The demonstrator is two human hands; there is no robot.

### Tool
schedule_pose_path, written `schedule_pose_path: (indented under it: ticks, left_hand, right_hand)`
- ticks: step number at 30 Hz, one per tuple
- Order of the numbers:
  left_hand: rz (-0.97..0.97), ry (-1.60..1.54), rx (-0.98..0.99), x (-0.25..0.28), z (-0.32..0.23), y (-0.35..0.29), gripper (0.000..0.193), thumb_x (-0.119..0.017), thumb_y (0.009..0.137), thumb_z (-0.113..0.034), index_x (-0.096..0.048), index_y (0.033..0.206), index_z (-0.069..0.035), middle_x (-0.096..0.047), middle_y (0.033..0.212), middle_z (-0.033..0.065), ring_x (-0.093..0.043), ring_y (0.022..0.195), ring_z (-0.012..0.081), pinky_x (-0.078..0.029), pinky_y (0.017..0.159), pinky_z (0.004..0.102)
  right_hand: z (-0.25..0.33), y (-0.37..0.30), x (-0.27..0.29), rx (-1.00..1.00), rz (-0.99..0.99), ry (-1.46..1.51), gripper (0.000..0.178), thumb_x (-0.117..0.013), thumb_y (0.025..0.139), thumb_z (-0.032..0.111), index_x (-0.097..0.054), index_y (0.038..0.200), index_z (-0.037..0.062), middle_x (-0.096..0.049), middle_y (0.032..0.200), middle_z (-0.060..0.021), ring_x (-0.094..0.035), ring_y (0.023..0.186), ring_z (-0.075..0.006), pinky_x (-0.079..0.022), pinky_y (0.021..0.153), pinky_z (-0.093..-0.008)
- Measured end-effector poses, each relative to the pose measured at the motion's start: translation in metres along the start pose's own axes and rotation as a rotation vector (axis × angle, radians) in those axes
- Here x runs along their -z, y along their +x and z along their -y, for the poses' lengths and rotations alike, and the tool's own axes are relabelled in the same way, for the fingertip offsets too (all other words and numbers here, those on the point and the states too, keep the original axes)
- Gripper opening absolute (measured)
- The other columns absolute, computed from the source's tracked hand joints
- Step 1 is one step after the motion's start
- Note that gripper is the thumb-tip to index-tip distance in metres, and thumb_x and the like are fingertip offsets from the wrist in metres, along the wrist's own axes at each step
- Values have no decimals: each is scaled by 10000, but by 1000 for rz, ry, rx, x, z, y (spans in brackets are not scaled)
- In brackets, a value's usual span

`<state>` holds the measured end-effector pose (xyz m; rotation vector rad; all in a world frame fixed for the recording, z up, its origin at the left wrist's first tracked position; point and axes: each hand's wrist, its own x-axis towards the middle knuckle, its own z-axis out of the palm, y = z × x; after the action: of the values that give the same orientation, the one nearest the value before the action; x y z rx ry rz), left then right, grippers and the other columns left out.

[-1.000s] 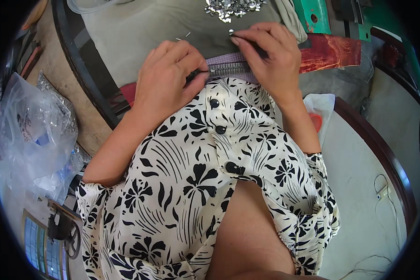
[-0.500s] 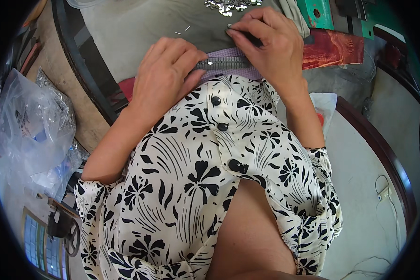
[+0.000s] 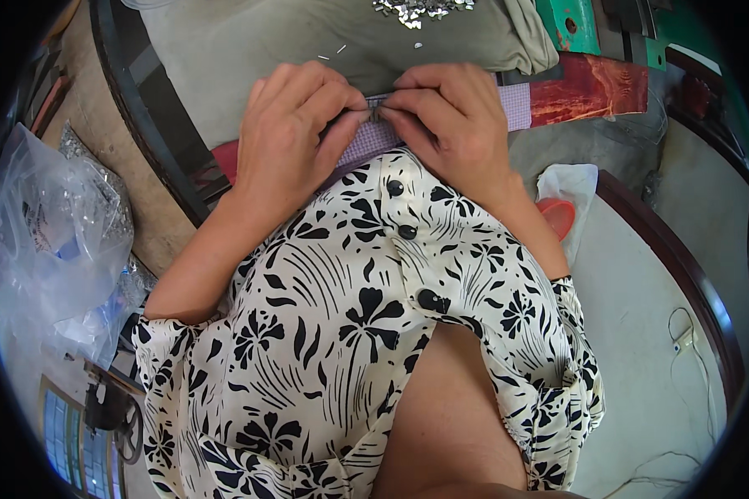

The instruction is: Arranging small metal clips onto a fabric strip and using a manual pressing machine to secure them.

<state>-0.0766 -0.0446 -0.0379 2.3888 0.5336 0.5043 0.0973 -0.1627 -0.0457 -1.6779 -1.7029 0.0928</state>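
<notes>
My left hand (image 3: 295, 125) and my right hand (image 3: 453, 125) meet above my lap, both with thumb and forefinger pinched. Between their fingertips shows a bit of a metal link strip (image 3: 374, 113); most of the strip is hidden by my fingers. Under the hands lies purple checked cloth (image 3: 518, 106). Just beyond, a grey-green cloth (image 3: 250, 41) bears a pile of small shiny metal pieces (image 3: 420, 12). A few lie loose apart from the pile, one loose piece (image 3: 418, 45) closest to my right hand.
A red patterned board (image 3: 591, 91) and a green metal part (image 3: 567, 27) are at the far right. To the left hangs a clear plastic bag (image 3: 58, 224), beside a dark frame bar (image 3: 146, 125). A red bowl (image 3: 558, 218) sits by my right forearm.
My right hand has come down and left from the grey-green cloth to the strip, meeting my left hand. The strip, plainly seen before, is now mostly covered.
</notes>
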Motion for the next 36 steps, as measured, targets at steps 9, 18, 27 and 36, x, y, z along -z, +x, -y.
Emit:
schedule_pose_path:
  ticks: [9, 18, 27, 36]
  left_hand:
    - [10, 73, -6, 3, -6, 7, 142, -744, 796, -107, -649, 900, -89, -613, 916, 19, -589, 877, 243, -435, 748, 367]
    - [-2, 21, -35, -7, 5, 66, 132, -710, 850, -74, -669, 975, -70, -634, 929, 74, -633, 795, 294, -509, 684, 384]
    - [92, 116, -90, -6, 4, 79, 108, -692, 832, -100, -621, 857, -22, -585, 859, 143, -619, 796, 371, -504, 682, 462]
    - [45, 124, -34, 2, 11, 43, 105, -737, 835, -100, -698, 923, -58, -631, 922, 42, -636, 804, 252, -503, 675, 357]
  right_hand:
    - [-27, 11, 16, -161, -99, -31, 130, -806, 767, 131, -758, 887, 115, -660, 878, -8, -621, 765, -233, -459, 689, -362]
    - [-25, 23, 12, -240, -10, -194, 154, -803, 772, 215, -719, 807, 91, -647, 846, -14, -638, 741, -263, -485, 697, -386]
    - [-26, 19, 18, -103, 37, 75, 153, -766, 763, 76, -673, 881, 49, -653, 992, -46, -627, 877, -271, -478, 809, -397]
    - [-1, 8, 20, -3, 165, 13, 107, -751, 751, 100, -690, 838, 90, -634, 948, -6, -628, 900, -234, -485, 879, -391]
